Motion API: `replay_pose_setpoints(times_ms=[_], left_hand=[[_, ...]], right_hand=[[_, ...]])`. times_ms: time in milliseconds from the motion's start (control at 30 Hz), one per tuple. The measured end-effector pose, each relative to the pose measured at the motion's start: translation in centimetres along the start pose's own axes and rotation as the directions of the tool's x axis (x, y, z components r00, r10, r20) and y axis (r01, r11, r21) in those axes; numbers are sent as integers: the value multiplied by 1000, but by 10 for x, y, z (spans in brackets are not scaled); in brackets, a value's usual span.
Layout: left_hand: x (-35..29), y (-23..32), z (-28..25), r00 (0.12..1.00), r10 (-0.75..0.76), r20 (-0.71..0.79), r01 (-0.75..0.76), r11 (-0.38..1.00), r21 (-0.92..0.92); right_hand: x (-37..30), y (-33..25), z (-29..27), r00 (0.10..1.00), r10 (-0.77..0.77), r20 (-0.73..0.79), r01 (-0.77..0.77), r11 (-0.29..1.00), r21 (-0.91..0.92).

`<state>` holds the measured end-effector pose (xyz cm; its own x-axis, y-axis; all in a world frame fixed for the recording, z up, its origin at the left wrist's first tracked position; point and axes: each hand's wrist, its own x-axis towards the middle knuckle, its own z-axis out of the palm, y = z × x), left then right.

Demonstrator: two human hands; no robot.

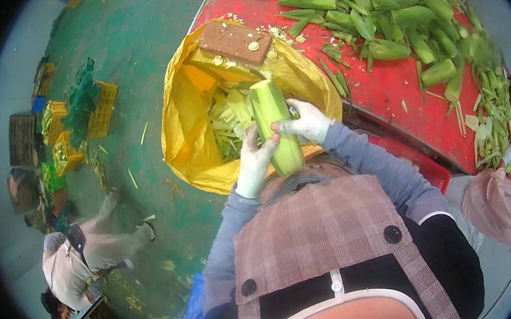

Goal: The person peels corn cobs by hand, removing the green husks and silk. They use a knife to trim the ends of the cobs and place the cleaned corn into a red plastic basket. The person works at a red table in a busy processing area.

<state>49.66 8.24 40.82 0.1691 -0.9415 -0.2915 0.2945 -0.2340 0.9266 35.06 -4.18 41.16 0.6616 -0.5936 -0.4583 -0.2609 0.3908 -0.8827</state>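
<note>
Head view: corn [275, 114] was held over the yellow bag [181, 120], left hand [257, 160] half-curled round it, right hand [310, 122] gripping its right side beside a metal bit [293, 111]; a loose hold risked dropping it, and a slip, if that bit was sharp, a cut.

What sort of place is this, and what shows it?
Probably a produce-trimming shed: what look like corn ears in green husks heaped on a red table, a yellow sack of leafy trimmings, and yellow crates on the green floor.
</note>
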Motion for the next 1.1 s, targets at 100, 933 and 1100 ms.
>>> replay_pose_setpoints(times_ms=[100,933,1100], left_hand=[[-3,0,-18,998,26,52,-40,956,289],[29,25,-11,998,62,-14,-53,928,368],[34,19,-29,994,-55,-95,70,984,164]], right_hand=[[-5,17,-1,1000,-9,-18,5,975,-223],[-9,9,-7,958,-239,-156,213,963,-166],[4,26,-2,943,-323,-72,325,945,16]])
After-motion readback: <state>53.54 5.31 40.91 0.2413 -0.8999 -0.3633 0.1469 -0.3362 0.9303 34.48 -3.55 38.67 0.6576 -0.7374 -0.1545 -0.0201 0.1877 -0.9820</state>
